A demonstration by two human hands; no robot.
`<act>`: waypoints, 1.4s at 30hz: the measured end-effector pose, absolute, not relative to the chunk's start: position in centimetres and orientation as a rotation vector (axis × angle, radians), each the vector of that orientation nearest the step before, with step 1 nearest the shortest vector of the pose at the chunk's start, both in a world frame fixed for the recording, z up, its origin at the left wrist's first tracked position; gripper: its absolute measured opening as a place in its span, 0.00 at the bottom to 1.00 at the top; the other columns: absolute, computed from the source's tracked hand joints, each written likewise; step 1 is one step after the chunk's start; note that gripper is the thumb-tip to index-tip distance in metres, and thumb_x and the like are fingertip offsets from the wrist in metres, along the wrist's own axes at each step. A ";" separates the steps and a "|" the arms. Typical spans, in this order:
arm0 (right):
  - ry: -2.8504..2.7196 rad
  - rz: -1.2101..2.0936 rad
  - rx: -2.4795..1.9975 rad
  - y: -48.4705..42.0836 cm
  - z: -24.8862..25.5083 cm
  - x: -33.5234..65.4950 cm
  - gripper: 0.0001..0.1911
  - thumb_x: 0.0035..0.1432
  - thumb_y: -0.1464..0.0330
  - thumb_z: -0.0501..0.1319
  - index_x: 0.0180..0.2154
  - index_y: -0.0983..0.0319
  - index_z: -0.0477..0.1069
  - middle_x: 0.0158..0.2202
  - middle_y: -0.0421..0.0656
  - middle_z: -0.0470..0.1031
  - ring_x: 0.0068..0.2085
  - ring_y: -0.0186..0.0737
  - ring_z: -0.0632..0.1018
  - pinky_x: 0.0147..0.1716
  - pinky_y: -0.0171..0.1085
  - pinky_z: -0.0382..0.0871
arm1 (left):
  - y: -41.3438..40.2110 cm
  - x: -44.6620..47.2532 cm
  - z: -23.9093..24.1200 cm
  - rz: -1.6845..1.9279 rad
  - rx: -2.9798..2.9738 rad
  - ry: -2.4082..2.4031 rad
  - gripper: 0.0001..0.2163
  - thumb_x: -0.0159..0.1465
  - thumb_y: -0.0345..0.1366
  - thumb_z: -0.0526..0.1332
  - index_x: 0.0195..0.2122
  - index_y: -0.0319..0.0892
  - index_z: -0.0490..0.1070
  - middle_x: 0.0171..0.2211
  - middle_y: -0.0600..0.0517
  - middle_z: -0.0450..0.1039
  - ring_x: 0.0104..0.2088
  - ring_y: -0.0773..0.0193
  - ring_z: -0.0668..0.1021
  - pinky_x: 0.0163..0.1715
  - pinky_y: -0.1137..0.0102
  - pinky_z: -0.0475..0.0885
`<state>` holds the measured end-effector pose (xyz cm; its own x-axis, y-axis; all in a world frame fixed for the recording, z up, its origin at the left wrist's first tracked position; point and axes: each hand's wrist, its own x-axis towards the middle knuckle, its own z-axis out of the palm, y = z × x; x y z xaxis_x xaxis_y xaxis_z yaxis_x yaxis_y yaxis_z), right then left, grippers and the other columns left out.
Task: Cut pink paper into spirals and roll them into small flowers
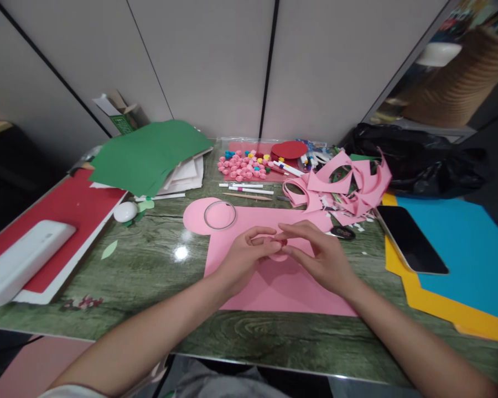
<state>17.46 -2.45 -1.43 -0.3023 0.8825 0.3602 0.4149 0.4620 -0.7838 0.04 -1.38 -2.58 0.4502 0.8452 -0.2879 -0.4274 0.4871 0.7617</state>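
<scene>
Over a pink sheet of paper, my two hands meet at a small curled piece of pink paper. Thumb and fingers of my left hand pinch it from the left. My right hand is bent around its right side, thumb and fingertips against it. Part of the piece hides behind the fingers, and a darker reddish bit shows between the thumbs. Left of my hands, a thin metal ring lies on a pink paper circle.
A clear tray of rolled paper pieces stands at the back, with white pens before it. Pink scraps and a phone are at right. Green paper, red paper and a white device lie left.
</scene>
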 end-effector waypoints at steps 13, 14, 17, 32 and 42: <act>-2.116 0.839 -1.014 -1.8 -0.6 18.0 0.27 0.57 0.70 0.60 0.57 0.49 0.58 0.41 0.41 0.77 0.44 0.41 0.73 0.45 0.44 0.66 | -0.8 -0.5 -1.8 0.732 0.856 0.742 0.16 0.51 0.30 0.66 0.42 0.39 0.69 0.30 0.50 0.76 0.29 0.64 0.78 0.39 0.65 0.68; -2.138 0.842 -1.015 -1.7 -0.5 18.0 0.28 0.57 0.69 0.60 0.57 0.48 0.57 0.41 0.41 0.77 0.44 0.41 0.73 0.45 0.43 0.66 | -0.8 -0.5 -1.7 0.718 0.877 0.754 0.17 0.51 0.30 0.67 0.42 0.39 0.69 0.29 0.51 0.76 0.29 0.64 0.78 0.39 0.65 0.68; -2.195 0.841 -1.016 -1.7 -0.3 18.1 0.29 0.57 0.69 0.59 0.58 0.48 0.55 0.41 0.40 0.77 0.44 0.41 0.73 0.44 0.43 0.66 | -0.8 -0.5 -1.6 0.685 0.923 0.773 0.18 0.50 0.30 0.67 0.42 0.39 0.69 0.26 0.51 0.76 0.29 0.64 0.77 0.38 0.65 0.68; -2.057 0.561 -1.023 -2.4 -1.1 17.1 0.27 0.56 0.73 0.58 0.56 0.49 0.59 0.34 0.40 0.73 0.38 0.41 0.71 0.39 0.42 0.66 | -2.1 0.3 -2.4 0.868 0.636 0.719 0.16 0.51 0.28 0.67 0.41 0.40 0.69 0.34 0.49 0.76 0.37 0.63 0.77 0.44 0.65 0.66; -2.096 0.691 -1.005 -2.2 -0.5 17.6 0.30 0.54 0.71 0.62 0.56 0.47 0.59 0.36 0.40 0.76 0.39 0.41 0.72 0.40 0.42 0.67 | -1.6 0.0 -2.1 0.809 0.837 0.747 0.17 0.49 0.30 0.68 0.40 0.42 0.69 0.28 0.53 0.75 0.29 0.65 0.77 0.36 0.67 0.69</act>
<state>17.57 -2.23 -0.46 -0.4527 0.8155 0.3606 0.4409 0.5562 -0.7045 0.04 -1.56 -2.08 0.4844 0.8405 -0.2427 -0.3087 0.4238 0.8515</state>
